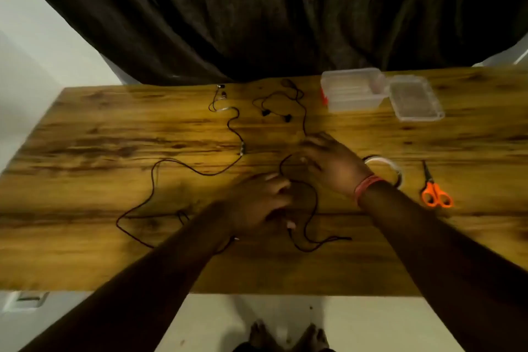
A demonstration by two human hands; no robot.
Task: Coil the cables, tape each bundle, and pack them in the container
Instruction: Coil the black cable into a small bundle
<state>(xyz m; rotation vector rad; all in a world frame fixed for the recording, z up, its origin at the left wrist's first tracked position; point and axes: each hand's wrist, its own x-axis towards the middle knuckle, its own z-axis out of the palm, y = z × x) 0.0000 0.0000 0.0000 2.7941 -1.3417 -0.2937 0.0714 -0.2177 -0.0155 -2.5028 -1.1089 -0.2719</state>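
**Two hands mid-tabletop, cables sprawled around them**

Both hands worked near the tabletop's (85, 128) middle. Left hand (258, 206) pinched the dark cable (310, 218); right hand's (328, 163) grip was too blurred to tell. Another cable (234, 123) and earphones (285, 111) lay beyond; container (353, 91), lid (415, 100), tape (385, 164) and scissors (435, 193) crowded the right side.

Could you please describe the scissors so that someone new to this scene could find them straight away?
Start at the wooden table and go to its right side, past the right hand and the clear tape roll by that wrist. The scissors lie flat there, alone. Their bright orange handles are unlike anything nearby.
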